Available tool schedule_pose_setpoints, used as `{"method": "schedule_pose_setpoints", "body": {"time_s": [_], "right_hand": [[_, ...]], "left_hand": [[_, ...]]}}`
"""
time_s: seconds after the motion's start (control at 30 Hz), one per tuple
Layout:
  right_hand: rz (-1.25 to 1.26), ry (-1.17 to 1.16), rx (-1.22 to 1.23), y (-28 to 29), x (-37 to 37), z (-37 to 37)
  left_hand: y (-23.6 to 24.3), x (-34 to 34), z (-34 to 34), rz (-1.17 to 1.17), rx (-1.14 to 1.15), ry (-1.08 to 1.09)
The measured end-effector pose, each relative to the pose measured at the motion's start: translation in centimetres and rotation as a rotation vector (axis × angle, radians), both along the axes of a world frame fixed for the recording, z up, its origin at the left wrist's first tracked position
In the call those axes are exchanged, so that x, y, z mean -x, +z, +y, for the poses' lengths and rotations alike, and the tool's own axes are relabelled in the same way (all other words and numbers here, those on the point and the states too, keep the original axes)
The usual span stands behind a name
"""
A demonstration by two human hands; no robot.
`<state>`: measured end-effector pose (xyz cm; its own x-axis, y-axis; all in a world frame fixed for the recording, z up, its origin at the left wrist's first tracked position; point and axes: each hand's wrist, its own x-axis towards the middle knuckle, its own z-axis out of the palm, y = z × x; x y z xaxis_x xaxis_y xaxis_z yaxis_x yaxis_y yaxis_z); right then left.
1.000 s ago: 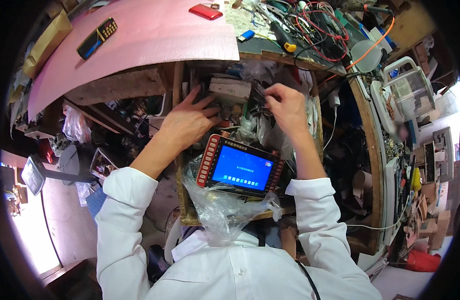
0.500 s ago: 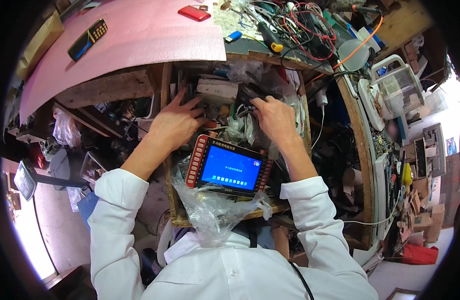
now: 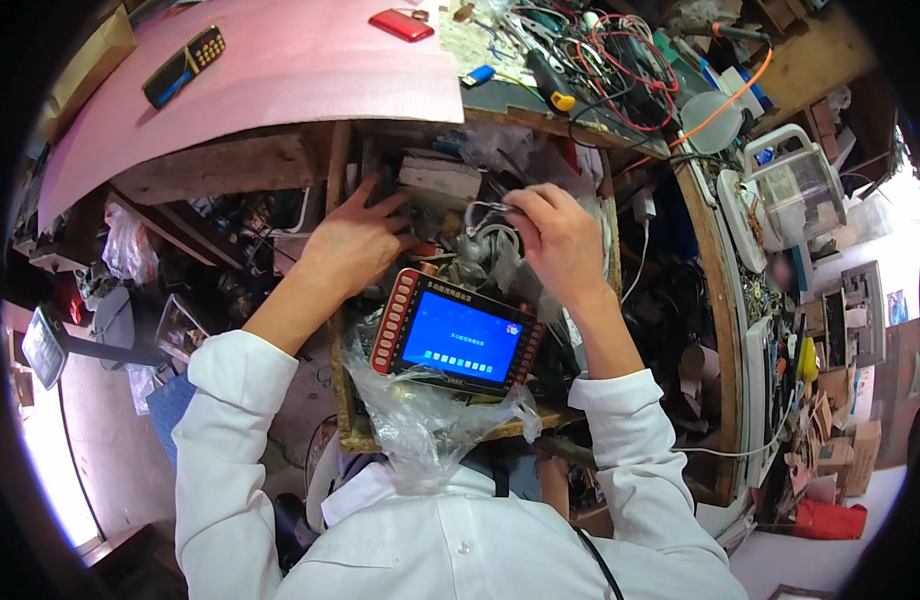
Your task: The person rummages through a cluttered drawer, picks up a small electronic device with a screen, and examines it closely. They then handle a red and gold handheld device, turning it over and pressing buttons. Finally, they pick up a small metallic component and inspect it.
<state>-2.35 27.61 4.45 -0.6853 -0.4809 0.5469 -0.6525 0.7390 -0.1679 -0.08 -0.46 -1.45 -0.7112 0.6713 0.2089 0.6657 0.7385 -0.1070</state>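
Over an open wooden drawer (image 3: 342,400) full of small parts, both my hands work among the clutter. My left hand (image 3: 352,238) is open, fingers spread over the drawer's left side, beside a worn pale block (image 3: 440,177). On the other side, my right hand (image 3: 558,240) is closed in a pinch on a looped pale cable (image 3: 474,212), raised a little above the other parts. A red-framed video player (image 3: 462,338) with a lit blue screen lies tilted at the drawer's near end. Crumpled clear plastic bags (image 3: 420,415) lie under and in front of it.
Beyond the drawer, a pink sheet (image 3: 310,70) covers the worktop, with a black-and-gold keypad device (image 3: 184,67) and a red device (image 3: 401,26) on it. Tangled test leads (image 3: 620,60) and a screwdriver (image 3: 552,85) lie right of it. A clear-lidded box (image 3: 795,180) stands at right.
My right hand has lifted slightly and turned, bringing the looped cable up from the clutter. My left hand stays almost where it was. The whole view has shifted a little.
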Motion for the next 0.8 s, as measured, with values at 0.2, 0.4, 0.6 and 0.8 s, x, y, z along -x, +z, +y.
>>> {"method": "schedule_pose_setpoints", "body": {"time_s": [0.2,0.4,0.6,0.8], "right_hand": [[-0.055,0.127,-0.139,-0.2,1.2,-2.8],[-0.096,0.212,-0.554,-3.1,3.1,-4.6],[-0.123,0.196,-0.745,-3.4,3.2,-6.7],[-0.172,0.111,-0.432,-5.4,3.3,-7.1]], "left_hand": [[0.5,0.1,0.5,-0.106,0.058,0.043],[0.1,0.2,0.4,-0.049,0.083,0.052],[0.6,0.0,0.2,-0.087,0.087,0.050],[0.6,0.1,0.4,-0.062,0.127,0.049]]}}
